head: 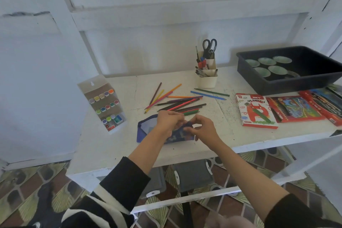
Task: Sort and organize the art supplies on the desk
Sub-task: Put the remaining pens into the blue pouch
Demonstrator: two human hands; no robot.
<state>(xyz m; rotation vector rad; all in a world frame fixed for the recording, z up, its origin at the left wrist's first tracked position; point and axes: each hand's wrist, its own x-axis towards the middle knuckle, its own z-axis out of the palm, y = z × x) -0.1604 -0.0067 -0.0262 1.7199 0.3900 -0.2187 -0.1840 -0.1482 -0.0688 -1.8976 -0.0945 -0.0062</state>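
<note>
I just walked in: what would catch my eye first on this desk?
Probably the left hand and right hand pinching a blue pouch near the front edge of the desk. Just behind it lies a loose scatter of coloured pencils. At the back right, a black tray holds pale green dishes.

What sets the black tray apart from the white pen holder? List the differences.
The black tray is dark, wide and shallow; the white pen holder is pale, narrow and tall. The tray holds round green dishes lying flat; the holder holds scissors and pens standing on end. Both are open-topped, at the back of the desk.
</note>
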